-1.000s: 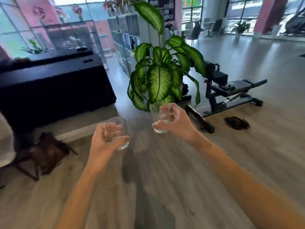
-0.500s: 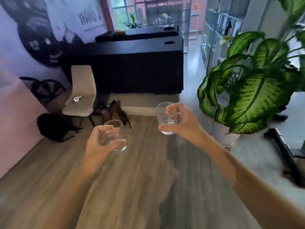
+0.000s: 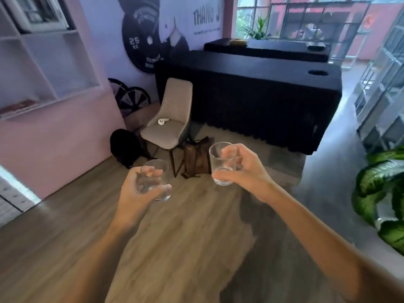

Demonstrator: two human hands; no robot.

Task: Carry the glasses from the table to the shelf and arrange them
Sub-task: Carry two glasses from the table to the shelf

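1. At the far left a white shelf [image 3: 50,62] is set into a pink wall, its compartments open to the room; something flat lies on its lowest visible level, too blurred to name.
2. Beside the wall, a black bag [image 3: 123,147] sits on the wood floor [image 3: 175,237], just next to a beige chair [image 3: 172,121]. A small white object [image 3: 162,121] rests on the chair seat.
3. The left hand [image 3: 140,193] is raised over the floor, fingers curled around a clear glass [image 3: 156,182]. The thumb crosses the front near the base and fingertips show through the glass. It is held upright, perhaps slightly tilted.
4. Between the two hands, further off, a brown bag [image 3: 196,160] leans on the floor by the chair legs.
5. The right hand [image 3: 244,169] grips a second glass [image 3: 223,164], thumb low on the near side and fingers wrapped behind it. This glass is upright and held a little higher than the other; the two are apart.
6. Behind them stands a long black table [image 3: 262,95] with a fluted front, a second black surface beyond it.
7. At the right edge, green patterned leaves of a plant [image 3: 380,193] reach into view above a grey floor.
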